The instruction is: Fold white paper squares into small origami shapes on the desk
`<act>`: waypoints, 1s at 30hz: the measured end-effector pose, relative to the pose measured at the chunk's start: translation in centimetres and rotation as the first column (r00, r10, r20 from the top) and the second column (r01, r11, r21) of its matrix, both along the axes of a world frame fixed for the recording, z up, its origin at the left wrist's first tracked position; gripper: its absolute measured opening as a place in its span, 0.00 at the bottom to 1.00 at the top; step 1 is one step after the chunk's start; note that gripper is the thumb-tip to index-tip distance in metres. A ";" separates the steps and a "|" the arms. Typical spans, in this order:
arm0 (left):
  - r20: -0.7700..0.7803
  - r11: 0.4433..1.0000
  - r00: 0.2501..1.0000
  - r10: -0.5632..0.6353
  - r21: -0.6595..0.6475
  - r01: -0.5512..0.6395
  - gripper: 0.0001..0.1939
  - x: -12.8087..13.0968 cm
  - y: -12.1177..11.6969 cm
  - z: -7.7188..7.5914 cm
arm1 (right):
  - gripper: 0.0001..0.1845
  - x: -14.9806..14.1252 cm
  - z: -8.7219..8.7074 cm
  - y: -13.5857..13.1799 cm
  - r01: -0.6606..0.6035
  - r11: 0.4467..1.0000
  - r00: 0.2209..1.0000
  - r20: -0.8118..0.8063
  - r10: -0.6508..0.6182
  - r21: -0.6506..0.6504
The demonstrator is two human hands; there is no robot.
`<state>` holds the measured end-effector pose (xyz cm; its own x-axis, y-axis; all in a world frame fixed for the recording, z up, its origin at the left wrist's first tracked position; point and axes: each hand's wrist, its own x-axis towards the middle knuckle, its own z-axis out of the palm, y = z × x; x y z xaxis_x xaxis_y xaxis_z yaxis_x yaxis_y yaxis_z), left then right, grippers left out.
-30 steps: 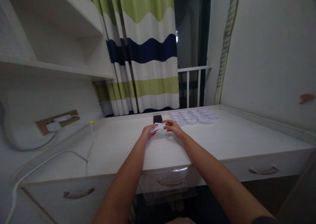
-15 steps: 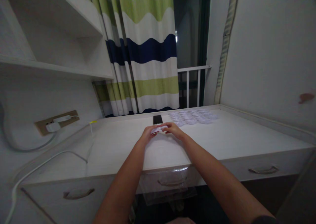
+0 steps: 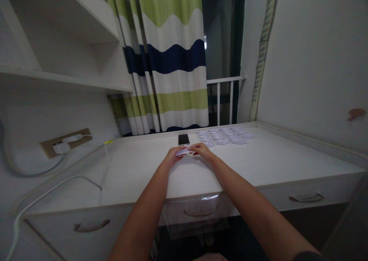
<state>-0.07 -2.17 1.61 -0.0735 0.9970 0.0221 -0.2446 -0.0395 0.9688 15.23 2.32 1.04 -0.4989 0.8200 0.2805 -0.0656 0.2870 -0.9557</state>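
My left hand (image 3: 171,157) and my right hand (image 3: 203,151) meet over the middle of a white desk (image 3: 258,161). Between their fingertips they pinch a small white slip of paper (image 3: 184,151), held low, just above the desktop. Both hands have their fingers closed on it. A black phone (image 3: 183,139) lies flat right behind the hands. A spread of several small white paper pieces (image 3: 225,136) lies on the desk to the back right of my right hand.
White shelves (image 3: 57,80) rise on the left, above a wall socket with a plug (image 3: 64,142) and a white cable (image 3: 43,195). A striped curtain (image 3: 169,61) and a white railing (image 3: 227,96) stand behind the desk. Drawers with handles (image 3: 306,197) line the desk front.
The paper slip has sunk from a raised, tilted hold to just above the desktop. Both hands dropped slightly with it and drew closer together.
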 end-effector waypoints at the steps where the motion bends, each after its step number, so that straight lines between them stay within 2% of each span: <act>1: 0.000 1.000 1.000 -0.001 -0.001 0.001 0.09 0.1 0.0 0.0 | 0.17 0.0 0.0 0.0 0.008 1.000 1.000 -0.009 -0.008 -0.006; 6: -0.008 0.998 0.998 -0.054 0.015 0.054 0.12 0.0 0.1 0.0 | 0.15 -0.1 0.2 0.1 0.038 0.999 0.998 -0.058 -0.039 -0.029; 13: -0.059 0.989 0.991 -0.123 0.071 0.127 0.17 -0.2 0.1 -0.2 | 0.16 -0.2 -0.1 0.7 0.138 0.984 0.978 -0.140 -0.153 -0.110; 22: -0.135 0.991 0.990 -0.052 0.113 0.068 0.17 0.0 0.0 -0.2 | 0.14 -0.2 0.1 0.6 0.132 0.980 0.971 -0.179 -0.158 -0.152; 30: -0.133 0.985 0.991 0.017 0.171 0.006 0.17 0.1 0.1 -0.1 | 0.12 -0.1 0.3 0.5 0.145 0.974 0.965 -0.192 -0.178 -0.174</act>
<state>-0.01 -2.08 1.54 -0.0636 0.9773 0.2021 -0.1129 -0.2082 0.9715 15.15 2.87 1.33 -0.3011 0.9268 0.2242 -0.2303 0.1575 -0.9603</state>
